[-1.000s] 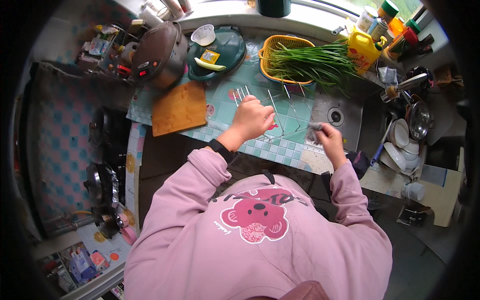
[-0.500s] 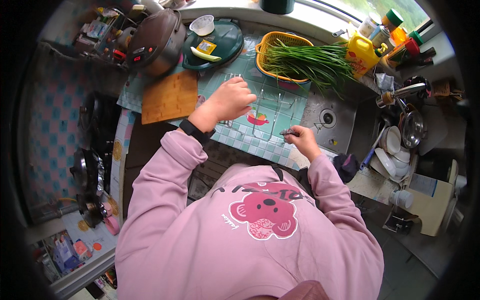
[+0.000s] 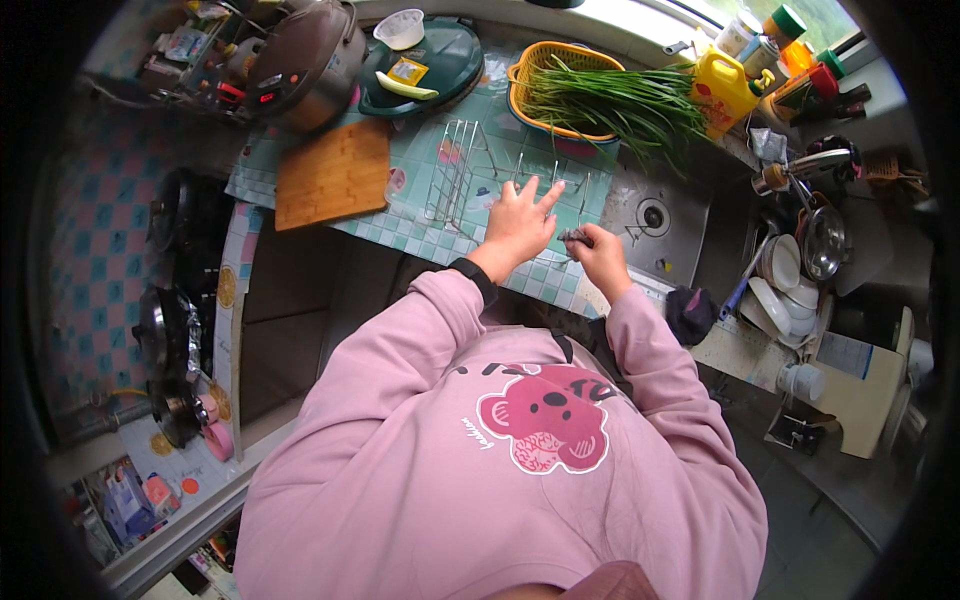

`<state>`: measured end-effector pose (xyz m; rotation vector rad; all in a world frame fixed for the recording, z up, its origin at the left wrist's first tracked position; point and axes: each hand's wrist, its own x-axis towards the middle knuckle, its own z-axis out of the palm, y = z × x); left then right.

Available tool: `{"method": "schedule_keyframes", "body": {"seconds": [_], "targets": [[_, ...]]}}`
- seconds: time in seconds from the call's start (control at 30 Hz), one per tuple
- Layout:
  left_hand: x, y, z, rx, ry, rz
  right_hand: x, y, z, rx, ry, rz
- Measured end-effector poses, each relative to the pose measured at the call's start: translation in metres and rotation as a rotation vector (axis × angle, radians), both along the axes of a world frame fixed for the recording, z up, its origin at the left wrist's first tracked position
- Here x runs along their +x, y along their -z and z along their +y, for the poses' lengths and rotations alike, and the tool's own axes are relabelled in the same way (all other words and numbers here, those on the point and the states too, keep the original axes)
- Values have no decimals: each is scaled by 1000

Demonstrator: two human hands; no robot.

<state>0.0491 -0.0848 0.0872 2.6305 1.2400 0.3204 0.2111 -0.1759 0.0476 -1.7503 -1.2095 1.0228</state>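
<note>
A wire rack [image 3: 455,185] of thin metal bars lies on the teal-tiled counter in front of me. Over its middle part is my left hand [image 3: 520,222], fingers spread and holding nothing; whether the fingertips touch the bars I cannot tell. Just to the right, my right hand [image 3: 602,260] pinches a small crumpled grey scrubbing pad or rag [image 3: 573,238] beside the rack's right part. Some of the rack is hidden behind my hands.
Left of the rack lies a wooden cutting board [image 3: 333,174], with a rice cooker [image 3: 305,70] behind it. A yellow basket [image 3: 515,95] of long green leaves stands at the back. The metal sink [image 3: 680,215] is at right, near stacked bowls [image 3: 785,300].
My left hand has moved right and nearer to me, from above the rack's left end, and its fingers have spread. The right hand stays close to its place with the grey scrap.
</note>
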Motion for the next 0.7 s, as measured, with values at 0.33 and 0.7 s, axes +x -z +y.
{"method": "schedule_keyframes", "body": {"seconds": [0.33, 0.7], "targets": [[-2, 12, 1, 116, 43, -3, -6, -7, 32, -116, 127, -87], [0, 7, 2, 66, -1, 57, 18, -1, 41, 60, 341, 14]]}}
